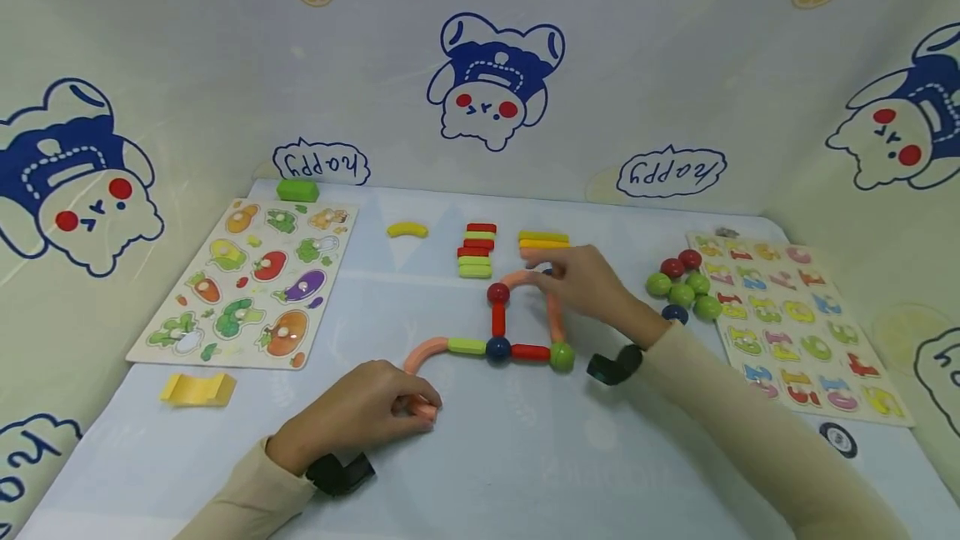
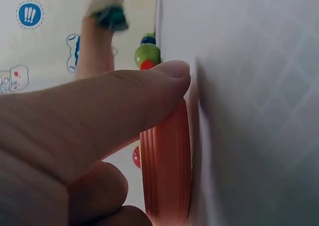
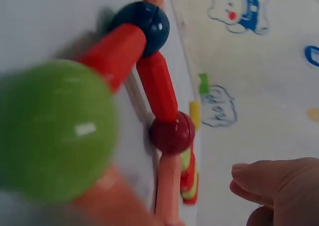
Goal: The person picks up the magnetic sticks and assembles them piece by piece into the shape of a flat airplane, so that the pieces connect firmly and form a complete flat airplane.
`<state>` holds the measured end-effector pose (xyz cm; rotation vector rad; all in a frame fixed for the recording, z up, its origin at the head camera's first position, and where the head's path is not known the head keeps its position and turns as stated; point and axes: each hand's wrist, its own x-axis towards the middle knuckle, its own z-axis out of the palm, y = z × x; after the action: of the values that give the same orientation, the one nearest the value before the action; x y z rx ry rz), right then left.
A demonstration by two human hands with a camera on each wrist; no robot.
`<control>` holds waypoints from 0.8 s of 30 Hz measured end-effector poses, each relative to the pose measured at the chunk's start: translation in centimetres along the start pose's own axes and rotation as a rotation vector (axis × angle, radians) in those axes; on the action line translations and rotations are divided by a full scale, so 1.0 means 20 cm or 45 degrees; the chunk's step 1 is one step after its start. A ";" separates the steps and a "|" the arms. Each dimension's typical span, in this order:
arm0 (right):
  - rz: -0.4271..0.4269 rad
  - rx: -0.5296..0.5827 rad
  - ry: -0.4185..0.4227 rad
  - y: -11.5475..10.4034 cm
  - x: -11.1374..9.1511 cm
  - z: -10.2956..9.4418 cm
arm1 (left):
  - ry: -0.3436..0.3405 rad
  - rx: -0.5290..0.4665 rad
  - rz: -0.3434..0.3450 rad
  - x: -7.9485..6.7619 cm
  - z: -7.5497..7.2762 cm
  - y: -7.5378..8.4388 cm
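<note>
In the head view, my left hand [image 1: 360, 407] pinches a salmon-coloured curved magnetic stick [image 1: 424, 410]; its thumb lies over the curved stick [image 2: 167, 161] in the left wrist view. Close by, another salmon curve [image 1: 423, 350] joins a light-green stick [image 1: 467, 347] and a dark blue ball [image 1: 498, 349]. Red sticks link that ball to a red ball [image 1: 498, 293] and a green ball [image 1: 562, 357]. My right hand [image 1: 588, 286] is over the loop's far end, partly hiding another dark ball and salmon pieces. Nothing shows between its fingertips in the right wrist view.
Short red and green sticks [image 1: 476, 252] and yellow sticks [image 1: 543, 237] lie behind the loop, with a yellow curve [image 1: 407, 229] to their left. Loose balls [image 1: 681, 294] cluster by the right sticker board [image 1: 817, 332]. A vegetable board [image 1: 251, 282] and yellow block [image 1: 197, 390] lie left.
</note>
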<state>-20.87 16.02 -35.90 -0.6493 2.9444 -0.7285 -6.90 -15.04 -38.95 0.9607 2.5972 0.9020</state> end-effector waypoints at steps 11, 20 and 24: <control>-0.055 -0.154 -0.389 -0.16 0.37 0.11 | -0.005 -0.019 0.015 0.00 0.02 -0.01; -0.033 -0.133 -0.382 -0.16 0.38 0.15 | 0.005 -0.009 0.025 0.00 0.02 -0.01; -0.010 -0.111 -0.392 -0.15 0.37 0.16 | 0.007 -0.007 0.029 0.00 0.02 -0.01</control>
<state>-26.11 9.17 -37.04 -0.7080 2.7026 -0.4540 -6.84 -14.94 -39.34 0.9893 2.5920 0.9186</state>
